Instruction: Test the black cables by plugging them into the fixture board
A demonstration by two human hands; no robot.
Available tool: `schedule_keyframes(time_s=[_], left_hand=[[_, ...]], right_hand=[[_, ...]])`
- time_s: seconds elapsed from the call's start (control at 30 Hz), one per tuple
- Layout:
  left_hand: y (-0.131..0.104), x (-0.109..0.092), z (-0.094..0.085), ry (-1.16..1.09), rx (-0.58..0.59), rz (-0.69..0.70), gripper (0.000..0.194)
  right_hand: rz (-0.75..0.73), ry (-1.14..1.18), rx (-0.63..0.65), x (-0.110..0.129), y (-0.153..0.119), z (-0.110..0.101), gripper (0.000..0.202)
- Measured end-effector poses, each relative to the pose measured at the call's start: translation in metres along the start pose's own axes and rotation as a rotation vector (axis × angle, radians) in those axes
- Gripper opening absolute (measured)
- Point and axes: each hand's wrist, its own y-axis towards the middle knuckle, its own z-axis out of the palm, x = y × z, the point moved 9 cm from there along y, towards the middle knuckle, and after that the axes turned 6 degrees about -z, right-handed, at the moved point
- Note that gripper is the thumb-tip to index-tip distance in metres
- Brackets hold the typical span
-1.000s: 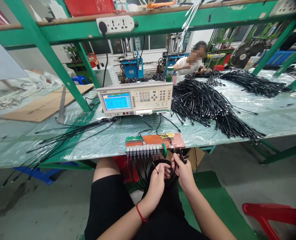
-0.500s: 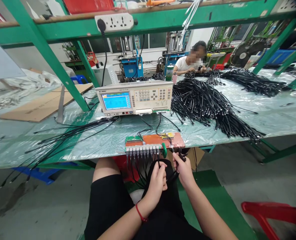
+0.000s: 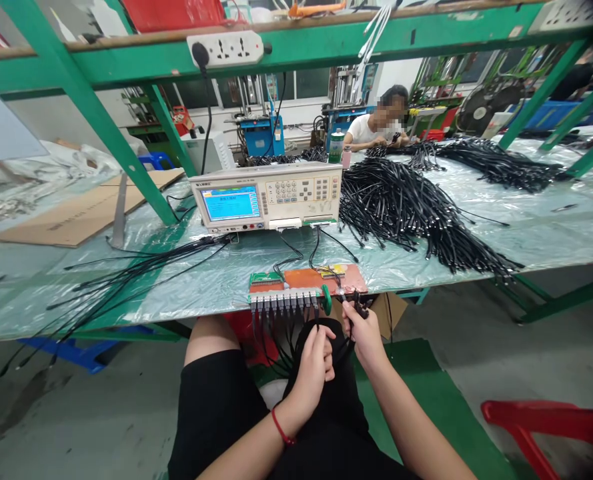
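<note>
Left hand (image 3: 316, 359) pinching 1 black cable (image 3: 317, 317), right under the right end of the jig's (image 3: 303, 280) socket row; can't tell if its plug is fully seated. Right hand (image 3: 366, 331) closed on a bunch of cable ends (image 3: 360, 307), fingertips just below jig's right part; can't tell if they also grip the lead there. More wires (image 3: 262, 333) hang from the row. Tester (image 3: 286, 193) behind jig, screen lit blue. Big pile (image 3: 411, 207) to its right.
</note>
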Motion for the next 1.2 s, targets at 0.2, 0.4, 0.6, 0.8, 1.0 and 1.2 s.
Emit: schedule_keyframes(time_s=[0.2,0.4,0.6,0.8,1.0,1.2], left_hand=[[-0.002,-0.003,0.002,-0.008,0.013,0.027,0.052],[-0.006,-0.010,0.007,0.038,0.036,0.090,0.053],[-0.009,-0.021,0.006,0.135,-0.021,0.179,0.059],[-0.005,-0.022,0.007,0.191,-0.005,0.223,0.058],[-0.005,-0.021,0.007,0.208,0.018,0.198,0.059],[-0.004,-0.019,0.008,0.231,0.011,0.184,0.060]], right_hand=[[0.006,-0.001,-0.002,0.000,0.000,0.001,0.049],[0.020,-0.017,-0.007,0.002,-0.001,0.002,0.048],[0.033,-0.012,0.002,0.002,-0.001,0.004,0.049],[0.047,-0.056,0.033,0.000,0.003,0.005,0.057],[0.016,-0.153,0.058,0.001,-0.006,0.003,0.065],[-0.029,-0.075,0.067,0.004,-0.033,0.007,0.057]])
